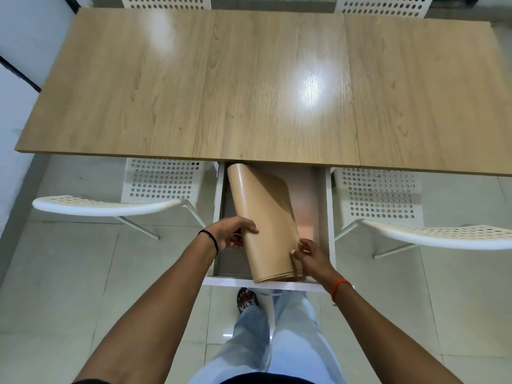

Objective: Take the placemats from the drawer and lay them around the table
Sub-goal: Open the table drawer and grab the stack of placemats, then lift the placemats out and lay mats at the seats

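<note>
Your two forearms reach forward from the bottom edge, over pale blue trousers and a sandalled foot (247, 300) on the tiled floor (83, 286). Left wrist carries a black band (209, 237); right wrist carries an orange thread (339, 287).

Left hand (235, 231): fingers curled over the left edge of the placemats (263, 217), thumb under, gripping them. Right hand (309, 254): thumb and fingertips pinch the right edge of the same stack near its lower end. Both hands hold; neither is spread flat.

Placemats: tan, smooth, slightly glossy. Several layers show at the near edge, count not readable. The stack is curved into a loose roll, the far end arching up just under the table edge, the near end overhanging the drawer's front panel.

Drawer (329, 217): white, pulled out toward you from under the middle of the table, sitting between the two near chairs. Its floor shows a coppery sheen to the right of the stack.

Near chairs: white perforated, one at left (110, 205), one at right (443, 235), both tucked partly under the table.

Table (138, 92): light wood grain, three panels, two light glares on it. Beyond its far edge, the backs of two more white perforated chairs (166, 2) show.
</note>
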